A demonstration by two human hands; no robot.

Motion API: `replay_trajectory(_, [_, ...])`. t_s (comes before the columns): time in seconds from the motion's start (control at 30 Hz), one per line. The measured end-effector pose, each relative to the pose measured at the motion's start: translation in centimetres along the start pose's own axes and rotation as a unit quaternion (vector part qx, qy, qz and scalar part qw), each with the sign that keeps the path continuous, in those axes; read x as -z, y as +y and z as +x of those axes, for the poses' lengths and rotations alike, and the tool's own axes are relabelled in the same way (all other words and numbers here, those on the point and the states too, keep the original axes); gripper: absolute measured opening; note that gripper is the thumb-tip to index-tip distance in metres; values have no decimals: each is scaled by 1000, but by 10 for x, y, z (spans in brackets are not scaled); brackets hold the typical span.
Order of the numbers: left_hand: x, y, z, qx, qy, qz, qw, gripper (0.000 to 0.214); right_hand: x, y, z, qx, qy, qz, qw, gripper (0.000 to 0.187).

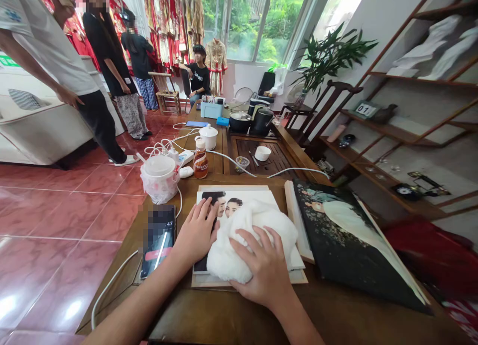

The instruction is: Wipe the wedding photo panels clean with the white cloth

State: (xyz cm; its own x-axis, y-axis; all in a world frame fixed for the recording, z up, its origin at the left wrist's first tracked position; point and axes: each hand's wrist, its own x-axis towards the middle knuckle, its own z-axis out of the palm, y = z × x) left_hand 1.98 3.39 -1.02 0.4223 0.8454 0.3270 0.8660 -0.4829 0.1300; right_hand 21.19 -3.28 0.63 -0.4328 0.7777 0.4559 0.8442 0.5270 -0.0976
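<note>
A bunched white fluffy cloth [257,215] lies over a photo print of a couple [220,198] on the wooden table. My right hand [259,260] is curled over the cloth, its fingers apart and pressing into the pile. My left hand [197,230] rests open on the left part of the print, fingers stretched out and the thumb close to the cloth. Under the print, pale wooden frame edges [197,284] stick out. The cloth hides much of the picture's right side.
At the right leans a large dark framed wedding photo [347,235]. Left of my hands lie a phone [159,240] and a white cable. Further back stand a bagged white tub [160,178], a bottle [200,158], a lidded white pot [208,136] and a tea tray [276,158]. Several people are beyond.
</note>
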Motion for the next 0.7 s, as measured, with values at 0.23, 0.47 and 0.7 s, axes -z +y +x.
replay_trajectory(0.23, [0, -3, 0, 1, 6, 2, 1000, 47, 12, 22, -10, 4, 16, -10, 1000, 50])
replay_trajectory(0.47, [1, -8, -2, -2, 1, -2, 1000, 48, 24, 49, -30, -70, 42, -42, 996, 40])
replay_trajectory(0.7, [0, -3, -1, 2, -9, -9, 1000, 49, 13, 25, -15, -28, 23, -15, 999, 50])
